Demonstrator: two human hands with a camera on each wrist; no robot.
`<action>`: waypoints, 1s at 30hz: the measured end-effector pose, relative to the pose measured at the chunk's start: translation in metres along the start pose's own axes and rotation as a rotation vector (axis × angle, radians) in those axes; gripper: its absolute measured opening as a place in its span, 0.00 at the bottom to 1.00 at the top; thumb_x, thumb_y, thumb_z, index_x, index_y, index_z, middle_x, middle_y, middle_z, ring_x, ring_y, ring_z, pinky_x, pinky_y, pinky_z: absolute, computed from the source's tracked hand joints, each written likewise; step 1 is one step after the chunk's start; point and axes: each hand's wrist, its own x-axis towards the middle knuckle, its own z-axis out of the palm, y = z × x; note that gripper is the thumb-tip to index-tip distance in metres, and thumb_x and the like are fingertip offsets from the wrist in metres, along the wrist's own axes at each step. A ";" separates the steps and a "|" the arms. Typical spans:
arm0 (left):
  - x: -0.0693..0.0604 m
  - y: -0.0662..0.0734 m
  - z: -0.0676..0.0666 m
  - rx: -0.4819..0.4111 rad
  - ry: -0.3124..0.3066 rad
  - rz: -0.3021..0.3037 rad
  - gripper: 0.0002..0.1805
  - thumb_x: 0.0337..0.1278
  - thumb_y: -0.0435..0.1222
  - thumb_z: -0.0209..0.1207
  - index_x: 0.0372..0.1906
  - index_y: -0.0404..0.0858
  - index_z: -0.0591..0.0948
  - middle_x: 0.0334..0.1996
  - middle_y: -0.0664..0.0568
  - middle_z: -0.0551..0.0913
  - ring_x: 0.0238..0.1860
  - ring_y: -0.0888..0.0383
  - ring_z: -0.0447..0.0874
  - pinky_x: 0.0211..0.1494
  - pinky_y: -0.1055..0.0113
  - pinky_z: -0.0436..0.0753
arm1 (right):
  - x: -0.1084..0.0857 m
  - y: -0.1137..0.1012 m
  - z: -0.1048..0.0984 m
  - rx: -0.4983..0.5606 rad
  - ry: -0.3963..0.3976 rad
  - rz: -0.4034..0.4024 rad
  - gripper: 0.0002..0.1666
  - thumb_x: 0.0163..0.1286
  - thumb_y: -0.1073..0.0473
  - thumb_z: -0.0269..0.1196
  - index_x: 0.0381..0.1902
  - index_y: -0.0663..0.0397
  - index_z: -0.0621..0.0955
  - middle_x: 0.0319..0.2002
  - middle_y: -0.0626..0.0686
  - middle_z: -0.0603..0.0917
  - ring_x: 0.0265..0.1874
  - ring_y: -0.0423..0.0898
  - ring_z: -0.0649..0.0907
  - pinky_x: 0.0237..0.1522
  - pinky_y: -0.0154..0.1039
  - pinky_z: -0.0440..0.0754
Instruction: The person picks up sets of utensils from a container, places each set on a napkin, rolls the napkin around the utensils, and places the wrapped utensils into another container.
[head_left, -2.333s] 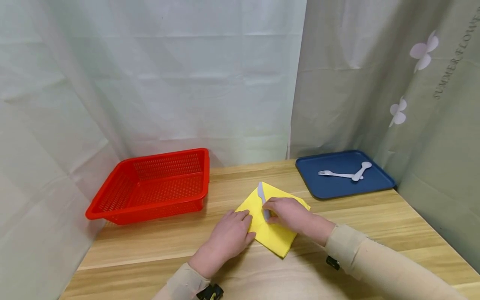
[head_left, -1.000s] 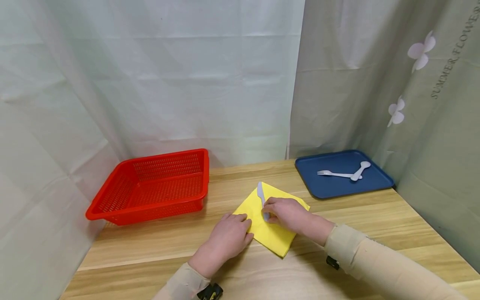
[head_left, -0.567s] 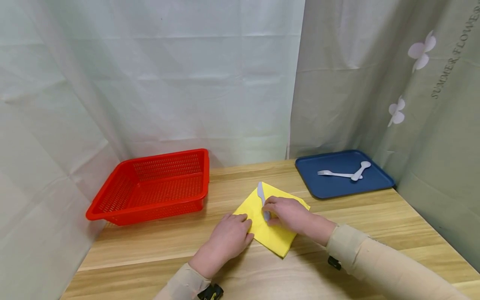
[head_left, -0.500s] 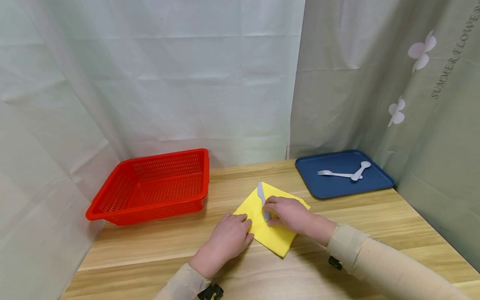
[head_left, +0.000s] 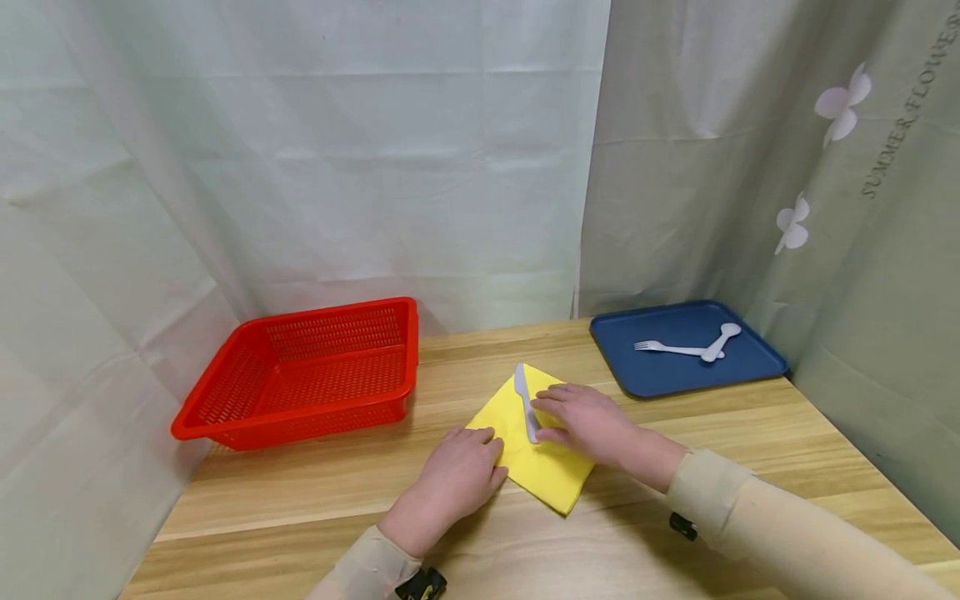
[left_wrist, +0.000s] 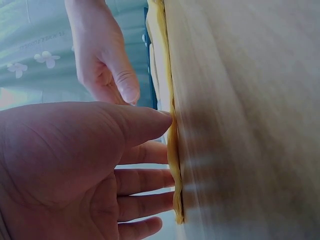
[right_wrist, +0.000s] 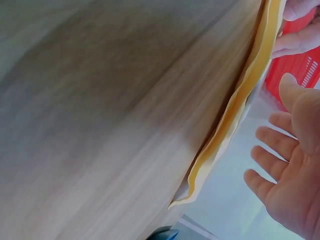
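Grey knife (head_left: 527,408) beside my right hand (head_left: 581,421), its length running up the frame

Just right of the frame's centre, the knife lies flat on a folded yellow napkin (head_left: 536,475). Its blade points toward the top of the frame, with the tip near the napkin's upper corner and leaning a little left; its handle comes down toward the napkin's middle. I have my right hand immediately to the right of that handle, reaching in from the lower right, so my fingers lie across the knife's long axis rather than along it. They are extended and spread around nothing, and in the right wrist view they stand clear of the napkin's edge.

My left hand (head_left: 461,471) comes from the bottom of the frame and rests its straight fingers on the napkin's left corner, without gripping it. Of my 2 hands, the right is clearly the nearer to the knife; the left is across the napkin, lower and to the left.

I judge that everything turns on this: the handle sits left of my right fingertips, crosswise to them, so a pinch would close from its 2 long sides.

Farther up and right, a blue tray (head_left: 652,379) holds a white fork (head_left: 671,348) and a white spoon (head_left: 722,342).
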 end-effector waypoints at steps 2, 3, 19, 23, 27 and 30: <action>0.000 0.000 0.000 0.001 0.000 0.001 0.19 0.75 0.47 0.69 0.57 0.37 0.88 0.61 0.43 0.88 0.63 0.44 0.87 0.73 0.44 0.79 | -0.002 0.001 -0.002 -0.008 0.007 0.010 0.34 0.79 0.42 0.70 0.72 0.58 0.83 0.70 0.59 0.84 0.73 0.61 0.79 0.76 0.61 0.74; 0.000 0.000 0.000 0.001 -0.001 0.000 0.19 0.75 0.47 0.69 0.57 0.37 0.88 0.61 0.43 0.88 0.63 0.44 0.87 0.73 0.44 0.79 | -0.003 0.002 -0.002 -0.018 0.012 0.014 0.35 0.79 0.42 0.70 0.73 0.58 0.82 0.71 0.60 0.84 0.74 0.62 0.78 0.77 0.61 0.73; -0.001 0.001 -0.002 0.008 0.035 0.016 0.15 0.73 0.45 0.71 0.51 0.37 0.88 0.58 0.43 0.89 0.59 0.44 0.88 0.71 0.43 0.81 | -0.021 0.022 -0.012 -0.156 0.112 0.099 0.42 0.79 0.40 0.69 0.79 0.58 0.76 0.76 0.61 0.78 0.76 0.63 0.76 0.77 0.65 0.72; -0.001 0.001 0.000 0.010 0.027 0.014 0.16 0.74 0.45 0.70 0.52 0.37 0.88 0.59 0.43 0.89 0.60 0.44 0.88 0.72 0.43 0.80 | -0.025 0.029 -0.014 -0.158 0.110 0.143 0.42 0.79 0.40 0.69 0.80 0.58 0.76 0.77 0.61 0.77 0.77 0.63 0.75 0.78 0.65 0.70; 0.000 0.000 0.001 0.012 0.029 0.012 0.16 0.74 0.46 0.69 0.53 0.37 0.88 0.59 0.43 0.89 0.60 0.44 0.88 0.72 0.44 0.80 | -0.028 0.036 -0.017 -0.173 0.100 0.175 0.43 0.80 0.38 0.68 0.81 0.58 0.74 0.78 0.61 0.76 0.77 0.62 0.75 0.79 0.64 0.69; -0.001 0.000 0.002 0.015 0.031 0.015 0.16 0.73 0.46 0.70 0.53 0.38 0.88 0.59 0.43 0.89 0.60 0.44 0.88 0.72 0.44 0.81 | -0.030 0.042 -0.019 -0.183 0.108 0.190 0.43 0.80 0.39 0.68 0.81 0.59 0.74 0.77 0.62 0.77 0.77 0.62 0.75 0.79 0.64 0.69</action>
